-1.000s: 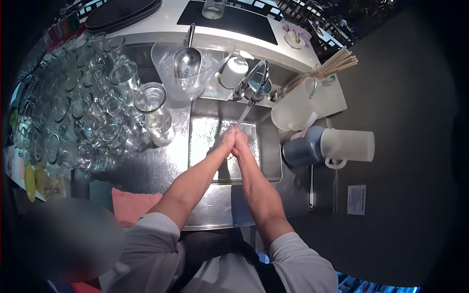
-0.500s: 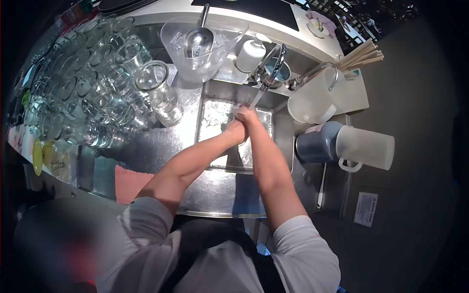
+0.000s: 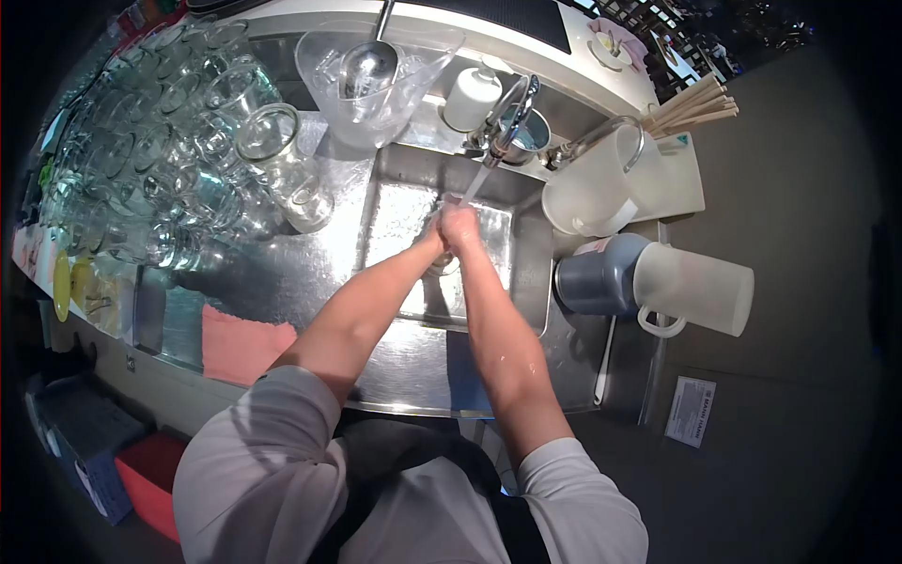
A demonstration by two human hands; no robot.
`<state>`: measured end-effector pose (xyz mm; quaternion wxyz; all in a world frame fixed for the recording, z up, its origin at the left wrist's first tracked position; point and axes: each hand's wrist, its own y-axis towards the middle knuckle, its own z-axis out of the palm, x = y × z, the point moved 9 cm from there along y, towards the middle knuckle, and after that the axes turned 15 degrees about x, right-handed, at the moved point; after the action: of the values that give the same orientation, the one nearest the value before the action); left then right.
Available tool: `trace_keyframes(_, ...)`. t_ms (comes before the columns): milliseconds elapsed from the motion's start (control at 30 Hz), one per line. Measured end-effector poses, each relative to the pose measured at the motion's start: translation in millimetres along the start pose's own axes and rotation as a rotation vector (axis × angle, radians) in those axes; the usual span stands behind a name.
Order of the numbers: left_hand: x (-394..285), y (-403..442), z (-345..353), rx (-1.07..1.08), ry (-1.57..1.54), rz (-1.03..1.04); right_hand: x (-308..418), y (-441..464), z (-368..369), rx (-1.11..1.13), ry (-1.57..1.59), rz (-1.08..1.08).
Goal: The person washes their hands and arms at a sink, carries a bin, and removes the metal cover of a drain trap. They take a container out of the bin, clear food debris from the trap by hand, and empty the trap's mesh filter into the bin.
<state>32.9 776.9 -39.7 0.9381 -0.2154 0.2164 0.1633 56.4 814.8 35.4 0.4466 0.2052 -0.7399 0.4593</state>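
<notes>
Clear, round-mouthed glass jars (image 3: 178, 141) crowd the left; a salmon-pink cloth (image 3: 242, 343) lies nearer. Over a rectangular stainless-steel sink (image 3: 533, 263), the bare left hand (image 3: 436, 228) touches the right hand (image 3: 460, 224) under water from a curved chrome faucet (image 3: 499, 148); finger spread and any grip cannot be told.

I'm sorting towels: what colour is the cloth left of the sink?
The cloth is salmon pink, seen best in the head view.
</notes>
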Motion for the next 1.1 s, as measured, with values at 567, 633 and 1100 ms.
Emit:
trace_keyframes(567, -63.4, -18.4, 39.8, -0.04, 0.187, 0.213, 17.4, -25.1, 27.7, 0.113, 0.735, -0.278)
trace_keyframes(633, -74.3, -17.2, 31.2, -0.052, 0.126, 0.273, 7.0, -4.9, 31.0, 0.066, 0.831, -0.257)
trace_keyframes(1100, -52.5, -86.7, 103.9, 0.082, -0.082, 0.166, -11.0, 34.4, 6.3, -0.206, 1.27, -0.069)
